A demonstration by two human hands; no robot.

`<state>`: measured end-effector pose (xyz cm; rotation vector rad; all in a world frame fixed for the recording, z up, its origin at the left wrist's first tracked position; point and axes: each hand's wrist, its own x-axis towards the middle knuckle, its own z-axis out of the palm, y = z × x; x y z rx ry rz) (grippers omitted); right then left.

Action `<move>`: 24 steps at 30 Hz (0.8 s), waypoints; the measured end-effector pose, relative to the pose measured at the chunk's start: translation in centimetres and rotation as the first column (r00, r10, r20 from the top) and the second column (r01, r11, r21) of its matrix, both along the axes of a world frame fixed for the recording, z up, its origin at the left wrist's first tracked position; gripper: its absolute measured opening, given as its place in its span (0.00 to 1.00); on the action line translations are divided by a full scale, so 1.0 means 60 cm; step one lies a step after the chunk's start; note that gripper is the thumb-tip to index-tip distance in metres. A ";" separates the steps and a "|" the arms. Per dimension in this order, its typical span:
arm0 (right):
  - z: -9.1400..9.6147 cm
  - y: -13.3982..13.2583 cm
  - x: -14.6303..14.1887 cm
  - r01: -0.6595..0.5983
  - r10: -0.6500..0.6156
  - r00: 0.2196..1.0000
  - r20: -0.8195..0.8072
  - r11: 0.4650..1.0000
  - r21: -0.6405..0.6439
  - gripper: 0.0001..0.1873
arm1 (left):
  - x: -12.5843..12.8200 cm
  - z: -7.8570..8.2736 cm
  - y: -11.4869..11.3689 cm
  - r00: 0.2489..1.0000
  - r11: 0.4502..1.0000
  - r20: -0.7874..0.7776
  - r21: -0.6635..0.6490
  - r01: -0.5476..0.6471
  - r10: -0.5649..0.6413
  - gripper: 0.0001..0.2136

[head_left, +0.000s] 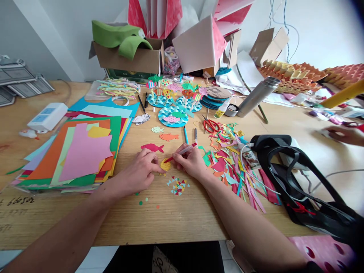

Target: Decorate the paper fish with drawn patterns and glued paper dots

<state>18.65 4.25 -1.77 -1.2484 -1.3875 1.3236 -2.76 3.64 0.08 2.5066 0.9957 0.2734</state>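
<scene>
A small yellow paper fish (165,165) lies on the wooden table (159,216) in front of me. My left hand (142,170) rests on the table with its fingertips pressed on the fish's left edge. My right hand (190,160) grips a red marker (182,151) whose tip touches the yellow fish. A dark pink paper fish (152,147) lies just beyond my left hand. An orange fish (168,137) and a pale green fish (157,129) lie farther back. A multicoloured mosaic paper piece (178,186) sits near my right wrist.
A stack of coloured paper sheets (79,151) lies at the left. Paper scraps (230,159), red scissors (211,125), a glue bottle (248,154) and a black device (298,182) are at the right. Blue wave discs (173,115), cardboard boxes and a metal flask (257,96) stand behind. Another person's hand (341,134) is at far right.
</scene>
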 end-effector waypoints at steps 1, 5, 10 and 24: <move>0.000 0.000 0.000 0.000 0.000 1.000 0.001 1.000 -0.001 0.10 | 0.000 0.000 0.000 1.000 1.000 0.002 0.000 -0.001 0.001 0.24; -0.002 0.001 0.002 -0.007 0.007 0.999 0.033 1.000 0.004 0.08 | 0.000 0.003 -0.001 1.000 1.000 0.002 -0.005 0.000 0.000 0.24; -0.003 0.000 0.003 -0.019 0.019 1.000 -0.008 1.000 -0.021 0.07 | 0.000 0.003 -0.001 1.000 1.000 -0.010 0.000 -0.009 0.009 0.23; -0.007 0.002 0.003 -0.023 0.023 1.000 0.008 1.000 -0.020 0.06 | 0.000 0.001 0.000 1.000 1.000 0.004 0.012 -0.002 0.002 0.22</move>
